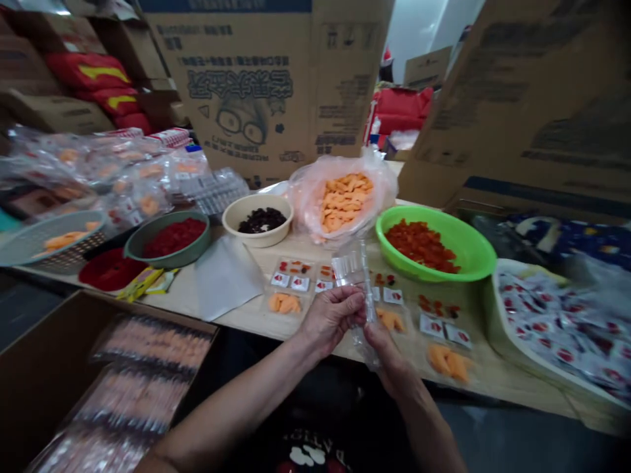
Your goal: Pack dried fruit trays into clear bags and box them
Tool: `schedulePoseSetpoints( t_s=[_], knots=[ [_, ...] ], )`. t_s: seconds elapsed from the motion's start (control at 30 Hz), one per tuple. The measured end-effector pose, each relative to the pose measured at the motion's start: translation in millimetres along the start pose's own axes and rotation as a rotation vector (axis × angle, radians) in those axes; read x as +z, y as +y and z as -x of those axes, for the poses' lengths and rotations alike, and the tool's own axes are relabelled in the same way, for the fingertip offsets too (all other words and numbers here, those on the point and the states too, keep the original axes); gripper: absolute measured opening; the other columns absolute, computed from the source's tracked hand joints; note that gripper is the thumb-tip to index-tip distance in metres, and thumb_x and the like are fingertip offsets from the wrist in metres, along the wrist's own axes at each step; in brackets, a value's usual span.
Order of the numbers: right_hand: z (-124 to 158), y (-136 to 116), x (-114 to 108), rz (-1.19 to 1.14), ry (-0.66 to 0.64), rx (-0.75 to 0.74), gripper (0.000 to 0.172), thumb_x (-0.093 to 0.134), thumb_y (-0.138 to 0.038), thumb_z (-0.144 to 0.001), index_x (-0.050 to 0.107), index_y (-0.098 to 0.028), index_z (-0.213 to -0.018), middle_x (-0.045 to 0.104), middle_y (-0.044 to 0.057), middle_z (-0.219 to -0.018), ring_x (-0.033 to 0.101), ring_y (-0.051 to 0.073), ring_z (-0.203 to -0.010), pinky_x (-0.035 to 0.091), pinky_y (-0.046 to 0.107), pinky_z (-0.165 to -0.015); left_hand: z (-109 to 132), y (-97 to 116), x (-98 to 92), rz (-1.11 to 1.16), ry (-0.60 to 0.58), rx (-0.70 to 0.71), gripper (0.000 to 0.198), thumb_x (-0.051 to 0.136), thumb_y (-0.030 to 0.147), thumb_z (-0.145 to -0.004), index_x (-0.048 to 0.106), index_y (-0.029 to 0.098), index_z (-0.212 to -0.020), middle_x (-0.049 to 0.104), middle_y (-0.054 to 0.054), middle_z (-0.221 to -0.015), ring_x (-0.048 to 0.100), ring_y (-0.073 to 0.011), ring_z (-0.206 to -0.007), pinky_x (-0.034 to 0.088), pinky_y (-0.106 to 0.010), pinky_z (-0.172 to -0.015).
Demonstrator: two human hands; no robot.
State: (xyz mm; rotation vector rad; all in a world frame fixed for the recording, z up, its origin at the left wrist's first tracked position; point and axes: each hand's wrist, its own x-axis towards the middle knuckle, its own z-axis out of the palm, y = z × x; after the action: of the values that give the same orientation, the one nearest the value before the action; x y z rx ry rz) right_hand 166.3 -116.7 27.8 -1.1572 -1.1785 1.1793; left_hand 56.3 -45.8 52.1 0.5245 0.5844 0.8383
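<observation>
My left hand [331, 316] and my right hand [388, 348] meet at the front edge of the table, both closed on a clear plastic tray [355, 272] held upright between them. Just behind the hands lie filled clear trays [290, 284] with orange dried fruit, red bits and small red-and-white sachets. More filled trays [446, 335] lie to the right of my right hand.
Behind stand a green bowl [472, 249] of red fruit, a plastic bag [309, 190] of orange pieces, a cream bowl [236, 213] of dark fruit and a grey-green bowl [135, 246] of red fruit. A tray of sachets [497, 309] sits right. A carton [29, 355] of packed trays stands lower left.
</observation>
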Motion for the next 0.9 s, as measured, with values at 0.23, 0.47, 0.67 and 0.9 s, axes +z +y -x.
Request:
schedulePoseSetpoints(
  t_s=[0.23, 0.47, 0.67, 0.9],
  knots=[
    [-25, 16, 45, 0.000, -0.113, 0.008, 0.069, 0.056, -0.066, -0.088, 0.050, -0.032, -0.148, 0.050, 0.005, -0.152, 0.037, 0.031, -0.145, 0.024, 0.052, -0.122, 26, 24, -44.6, -0.156, 0.098, 0.223, 0.038, 0.090, 0.040, -0.066, 0.071, 0.011, -0.081, 0.064, 0.000, -0.068, 0.054, -0.0077, -0.060, 0.042, -0.019, -0.060],
    [-44, 19, 49, 0.180, -0.104, -0.064, 0.074, 0.054, -0.056, -0.093, 0.024, -0.038, -0.159, 0.026, -0.001, -0.165, 0.020, 0.027, -0.153, 0.017, 0.053, -0.124, 35, 57, -78.6, -0.188, 0.003, 0.209, 0.032, 0.084, 0.038, -0.075, 0.066, 0.012, -0.079, 0.059, 0.000, -0.072, 0.052, -0.0078, -0.064, 0.041, -0.020, -0.065],
    [-62, 38, 60, 0.646, 0.186, -0.005, 0.092, 0.074, -0.057, -0.075, 0.033, -0.042, -0.155, 0.021, 0.002, -0.166, 0.012, 0.046, -0.150, 0.002, 0.075, -0.115, 26, 61, -86.4, -0.189, 0.083, 0.298, 0.037, 0.079, 0.040, -0.079, 0.056, 0.018, -0.098, 0.067, -0.005, -0.101, 0.064, -0.0149, -0.086, 0.050, -0.029, -0.083],
    [-70, 23, 22, 0.598, 0.223, 0.044, 0.091, 0.064, -0.065, -0.081, 0.028, -0.035, -0.159, 0.030, 0.007, -0.163, 0.022, 0.041, -0.149, 0.015, 0.066, -0.119, -10, 64, -146.2, -1.231, 0.528, 0.498, 0.059, 0.065, 0.012, -0.077, 0.048, 0.016, -0.133, 0.063, -0.010, -0.105, 0.062, -0.0242, -0.098, 0.048, -0.042, -0.094]
  ],
)
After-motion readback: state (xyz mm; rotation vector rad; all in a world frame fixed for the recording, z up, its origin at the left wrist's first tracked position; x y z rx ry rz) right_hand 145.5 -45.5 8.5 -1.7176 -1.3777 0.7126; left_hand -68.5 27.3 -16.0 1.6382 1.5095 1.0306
